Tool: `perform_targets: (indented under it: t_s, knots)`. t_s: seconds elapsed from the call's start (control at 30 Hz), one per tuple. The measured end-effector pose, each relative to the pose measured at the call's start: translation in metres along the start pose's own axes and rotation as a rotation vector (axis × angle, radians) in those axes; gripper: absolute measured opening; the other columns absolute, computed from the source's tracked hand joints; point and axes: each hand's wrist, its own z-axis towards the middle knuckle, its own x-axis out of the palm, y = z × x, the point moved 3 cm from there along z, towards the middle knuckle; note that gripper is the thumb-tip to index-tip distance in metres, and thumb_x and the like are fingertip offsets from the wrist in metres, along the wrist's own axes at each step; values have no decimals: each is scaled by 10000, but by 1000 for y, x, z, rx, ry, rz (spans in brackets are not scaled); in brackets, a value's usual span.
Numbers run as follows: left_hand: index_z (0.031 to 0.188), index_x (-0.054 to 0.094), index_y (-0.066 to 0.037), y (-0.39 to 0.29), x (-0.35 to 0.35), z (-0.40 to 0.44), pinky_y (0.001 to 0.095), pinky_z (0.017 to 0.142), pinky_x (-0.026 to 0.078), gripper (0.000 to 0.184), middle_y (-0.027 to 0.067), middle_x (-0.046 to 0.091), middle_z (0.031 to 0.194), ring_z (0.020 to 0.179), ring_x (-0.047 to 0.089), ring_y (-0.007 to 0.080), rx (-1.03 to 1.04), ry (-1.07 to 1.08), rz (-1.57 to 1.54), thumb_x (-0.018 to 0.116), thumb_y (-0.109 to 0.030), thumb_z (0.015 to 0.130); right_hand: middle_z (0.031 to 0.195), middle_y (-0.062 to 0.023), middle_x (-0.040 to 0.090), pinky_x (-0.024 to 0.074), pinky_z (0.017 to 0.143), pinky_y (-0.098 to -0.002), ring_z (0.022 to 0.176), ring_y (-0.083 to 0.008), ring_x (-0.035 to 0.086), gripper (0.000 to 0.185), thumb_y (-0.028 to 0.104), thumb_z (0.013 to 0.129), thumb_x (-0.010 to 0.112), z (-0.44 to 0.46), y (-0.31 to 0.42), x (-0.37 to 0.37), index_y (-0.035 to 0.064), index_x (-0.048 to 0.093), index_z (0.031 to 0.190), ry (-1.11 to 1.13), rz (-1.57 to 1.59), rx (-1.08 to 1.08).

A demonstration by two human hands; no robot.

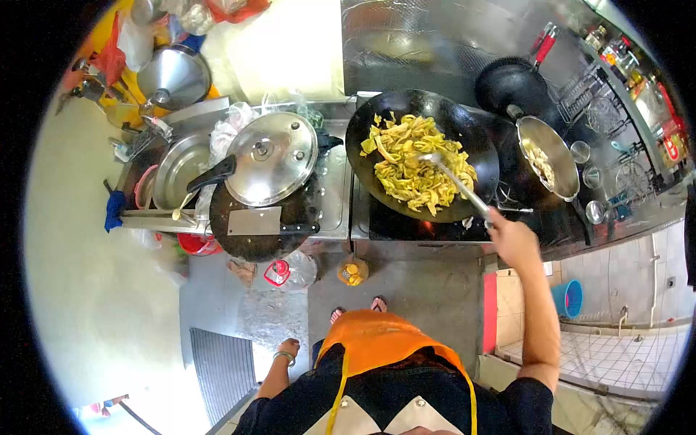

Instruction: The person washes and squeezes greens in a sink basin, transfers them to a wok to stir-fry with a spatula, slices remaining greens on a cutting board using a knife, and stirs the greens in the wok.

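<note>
The cleaver (pixel 254 221) lies flat on the round board (pixel 264 249), beside the lid (pixel 264 156). The left hand (pixel 288 348) hangs beside the body, fingers curled; whether it holds anything cannot be told. The greens (pixel 417 177) are in the wok (pixel 480 141). The spatula (pixel 458 183) head contacts them; the right hand (pixel 513 243) is closed around its handle. The pot (pixel 562 154) stands right of the wok.

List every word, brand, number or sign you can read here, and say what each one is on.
None can be read with certainty.
Red packet, far right: pale mark, too blurred to read.
Bottles, upper right: any labels are too small to read.
Wok, metal cooking utensil and cleaver: no legible lettering.
</note>
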Motion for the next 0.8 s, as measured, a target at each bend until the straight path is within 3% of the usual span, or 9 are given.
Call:
perform_targets:
  t_s: [0.03, 0.1, 0.13, 0.23, 0.4, 0.5, 0.67, 0.77, 0.8]
  knots:
    - [1066, 662, -154, 4, 4, 1, 392, 919, 467, 333, 162, 655, 1057, 1026, 608, 324, 13, 52, 11, 559, -319, 796, 762, -192, 646, 493, 654, -497, 729, -392, 626, 461, 209, 833, 581, 10, 4, 27, 184, 498, 1286, -32, -19, -119]
    - [1077, 660, -156, 28, 20, 23, 389, 922, 467, 338, 167, 655, 1055, 1030, 608, 320, 37, 148, 27, 565, -311, 792, 756, -189, 651, 499, 638, -492, 712, -383, 633, 479, 209, 835, 572, 7, 19, 20, 170, 480, 1304, 45, -66, -97]
    - [1052, 671, -150, 19, 13, 20, 382, 916, 472, 316, 164, 660, 1045, 1026, 610, 318, 128, 61, 148, 565, -296, 792, 749, -185, 653, 502, 628, -488, 699, -375, 636, 485, 202, 837, 568, -1, 16, 8, 160, 471, 1311, 59, -103, -104]
    - [1034, 679, -138, -1, -5, 6, 381, 911, 475, 307, 164, 659, 1047, 1018, 611, 326, 158, -61, 5, 559, -291, 795, 728, -174, 653, 508, 605, -474, 667, -352, 642, 491, 196, 839, 569, 0, 4, 16, 138, 467, 1316, 15, -171, -116]
    - [1053, 665, -104, -23, -16, 13, 384, 879, 485, 315, 171, 664, 1012, 989, 619, 322, 213, -29, 58, 566, -242, 788, 777, -175, 659, 518, 659, -468, 732, -345, 652, 401, 227, 835, 582, 32, 4, 6, 186, 571, 1234, -60, -57, -114]
    - [1054, 666, -107, -30, -29, 1, 383, 881, 484, 332, 164, 657, 1041, 997, 614, 319, 144, -116, -186, 553, -278, 793, 845, -151, 668, 515, 671, -450, 777, -335, 648, 403, 251, 827, 595, 10, -10, -27, 192, 575, 1225, -67, -51, -124]
    - [1040, 668, -103, 7, 1, 13, 384, 912, 472, 347, 130, 658, 1063, 1029, 603, 319, 117, 112, 48, 501, -316, 823, 772, -185, 657, 516, 616, -474, 688, -353, 649, 313, 234, 858, 531, 22, 14, 16, 157, 596, 1154, -22, -154, -118]
    - [1049, 671, -118, 7, -9, 1, 386, 918, 466, 340, 146, 656, 1072, 1028, 608, 320, 154, 145, 254, 532, -321, 815, 755, -167, 648, 508, 624, -466, 715, -342, 643, 407, 222, 818, 590, 23, 16, -8, 166, 562, 1220, 69, -260, -85]
    - [1047, 672, -118, 8, -13, 3, 387, 915, 467, 332, 148, 657, 1068, 1027, 609, 318, 133, 90, 156, 540, -313, 812, 742, -164, 647, 508, 620, -459, 712, -339, 642, 416, 212, 811, 597, 18, 12, -25, 177, 564, 1224, 16, -295, -155]
